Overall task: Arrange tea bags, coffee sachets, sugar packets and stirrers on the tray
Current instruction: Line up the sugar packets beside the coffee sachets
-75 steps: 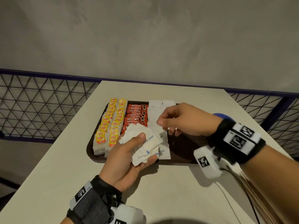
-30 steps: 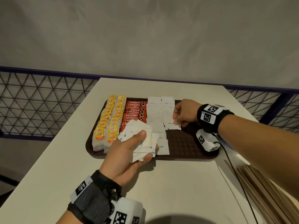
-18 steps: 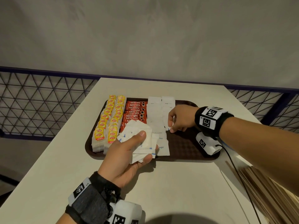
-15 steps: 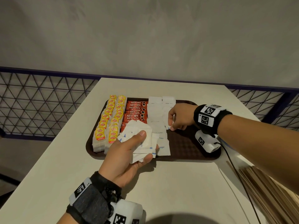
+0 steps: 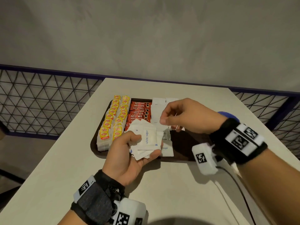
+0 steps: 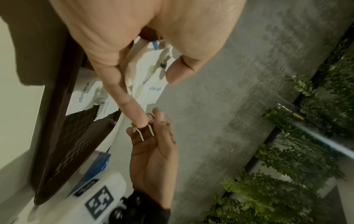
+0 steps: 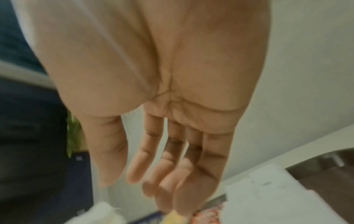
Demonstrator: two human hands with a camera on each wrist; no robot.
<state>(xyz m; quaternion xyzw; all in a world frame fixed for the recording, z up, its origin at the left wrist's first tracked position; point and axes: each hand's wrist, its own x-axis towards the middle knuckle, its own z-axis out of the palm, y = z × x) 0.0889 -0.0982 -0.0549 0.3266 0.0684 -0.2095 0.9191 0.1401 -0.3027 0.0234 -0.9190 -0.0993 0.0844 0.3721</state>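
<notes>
So the left hand [image 5: 128,153] has a messy fan of white sugar packets [image 5: 146,140] pinched between thumb and fingers, held just over the near edge of the brown tray [image 5: 183,143]; one packet on top reads "white sugar". The right hand [image 5: 186,117] hovers above the middle of the tray with nothing in it; fingers loose and mostly straight in the right wrist view, thumb tip close to the fanned packets.

On the tray itself: two neat rows of yellow tea bags [image 5: 113,117] down the left side; a column of red coffee sachets [image 5: 140,111] just beside them; then white sugar packets already laid down [image 5: 158,104] in the middle, running from the far rim toward the near one. The right hand and the held bundle cover a good chunk of those laid packets, so I can't tell how the middle of the row sits; the right part of the tray shows bare brown surface.

Other stuff: the tray sits on a pale bench [image 5: 162,192]; a blue round thing [image 5: 227,114] peeks out behind the right wrist, mostly hidden by the wristband; a dark cable [image 5: 238,187] trails across the bench on the right; black wire-mesh railing [image 5: 40,101] runs behind the bench against a grey wall [image 5: 146,38]. Left wrist view also catches green leafy plants [image 6: 287,189] off to the side.
</notes>
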